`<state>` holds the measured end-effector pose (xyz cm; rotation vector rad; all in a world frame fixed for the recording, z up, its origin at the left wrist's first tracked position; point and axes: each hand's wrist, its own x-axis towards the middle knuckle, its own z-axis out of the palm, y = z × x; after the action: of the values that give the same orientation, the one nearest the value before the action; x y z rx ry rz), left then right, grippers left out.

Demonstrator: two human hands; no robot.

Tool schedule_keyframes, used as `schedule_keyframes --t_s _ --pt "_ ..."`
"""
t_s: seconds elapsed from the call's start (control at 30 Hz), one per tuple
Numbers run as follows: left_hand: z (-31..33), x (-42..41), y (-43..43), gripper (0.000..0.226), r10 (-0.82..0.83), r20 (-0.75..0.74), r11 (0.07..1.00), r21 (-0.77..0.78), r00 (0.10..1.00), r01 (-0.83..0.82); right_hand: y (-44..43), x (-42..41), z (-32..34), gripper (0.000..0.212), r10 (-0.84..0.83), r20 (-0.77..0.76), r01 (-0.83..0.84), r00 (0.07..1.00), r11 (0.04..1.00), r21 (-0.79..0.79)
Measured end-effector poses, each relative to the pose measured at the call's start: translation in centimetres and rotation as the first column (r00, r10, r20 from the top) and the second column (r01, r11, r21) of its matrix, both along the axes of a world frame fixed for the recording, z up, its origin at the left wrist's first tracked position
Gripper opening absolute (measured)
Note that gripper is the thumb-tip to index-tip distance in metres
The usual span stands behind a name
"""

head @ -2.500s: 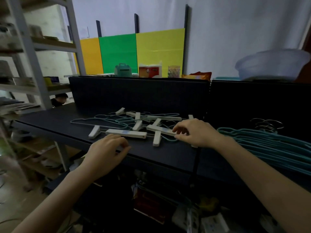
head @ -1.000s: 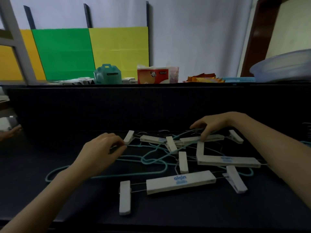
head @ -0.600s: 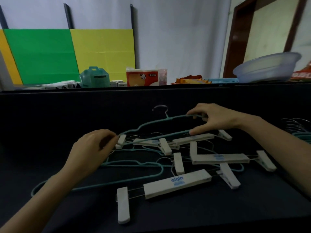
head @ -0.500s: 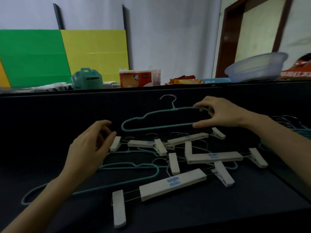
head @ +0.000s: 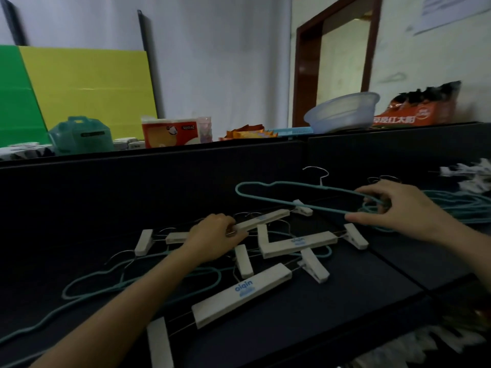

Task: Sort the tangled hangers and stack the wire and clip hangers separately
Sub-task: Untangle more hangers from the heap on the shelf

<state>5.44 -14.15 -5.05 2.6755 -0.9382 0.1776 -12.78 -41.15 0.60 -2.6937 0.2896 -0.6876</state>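
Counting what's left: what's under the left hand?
The left hand holds a white clip hanger; a teal wire hanger passes beneath the forearm. Whatever the palm covers is hidden.

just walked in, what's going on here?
A person is sorting hangers on a dark table. The right hand holds a teal wire hanger lifted clear of the tangle, close to the wire hanger stack at right. The left hand grips a white clip hanger in the tangled pile, where clip and wire hangers lie mixed.
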Motion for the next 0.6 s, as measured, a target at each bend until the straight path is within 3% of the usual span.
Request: schedule_keyframes --t_s 0.3,0.43,0.6 --pt "-0.3 2.4 -1.6 0.028 0.014 -0.155 0.998 -0.062 0.988 -0.023 0.2 -5.6 -2.1 0.113 -0.158 0.028 0.158 0.987 0.987 0.023" --pt "-0.4 2.2 -1.2 0.026 0.007 -0.076 0.998 -0.057 0.997 -0.011 0.5 -7.1 -2.7 0.093 -0.226 0.039 0.224 0.973 0.973 0.059" --pt "0.0 1.9 -0.3 0.027 0.004 0.068 0.996 -0.094 0.998 0.002 0.1 -9.0 -2.7 0.094 -0.291 0.097 0.284 0.952 0.955 0.081"
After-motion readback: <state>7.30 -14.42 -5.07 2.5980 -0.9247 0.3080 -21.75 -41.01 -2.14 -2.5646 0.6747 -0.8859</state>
